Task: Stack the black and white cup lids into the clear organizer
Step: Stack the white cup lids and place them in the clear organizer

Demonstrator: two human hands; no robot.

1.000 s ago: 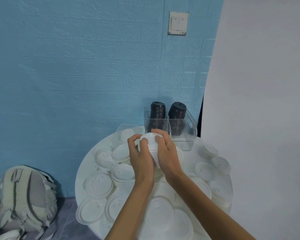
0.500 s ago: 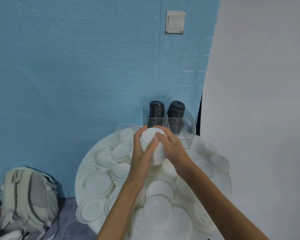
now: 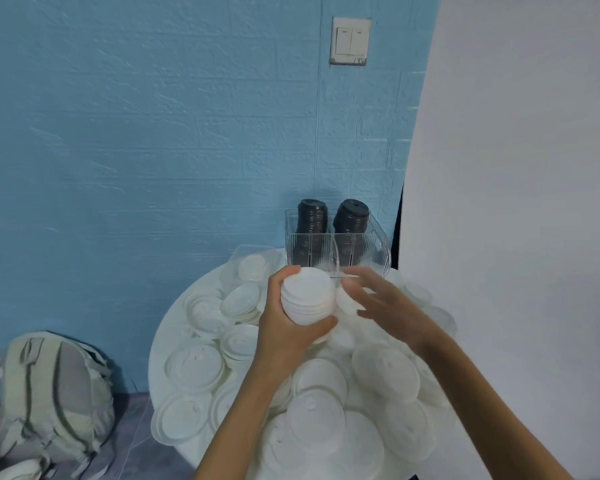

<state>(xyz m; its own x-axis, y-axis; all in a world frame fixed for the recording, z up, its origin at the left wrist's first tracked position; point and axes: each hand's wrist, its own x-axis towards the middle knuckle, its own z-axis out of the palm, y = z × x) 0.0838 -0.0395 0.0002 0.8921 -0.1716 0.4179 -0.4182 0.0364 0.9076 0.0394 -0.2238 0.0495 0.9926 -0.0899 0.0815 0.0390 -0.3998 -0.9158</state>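
White lids [image 3: 308, 295], nested in a short stack, sit gripped in the left hand [image 3: 284, 327] above the tabletop [image 3: 174, 327], just before the clear organizer [image 3: 336, 249]. Right hand [image 3: 381, 303] hovers beside, fingers relaxed, holding nothing. Next, I judge: lower the stack into a free front compartment.

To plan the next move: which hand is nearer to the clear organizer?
Right. The right hand reaches just below the clear organizer's front wall, fingers spread. The left hand grips the stack of white lids lower left of it.
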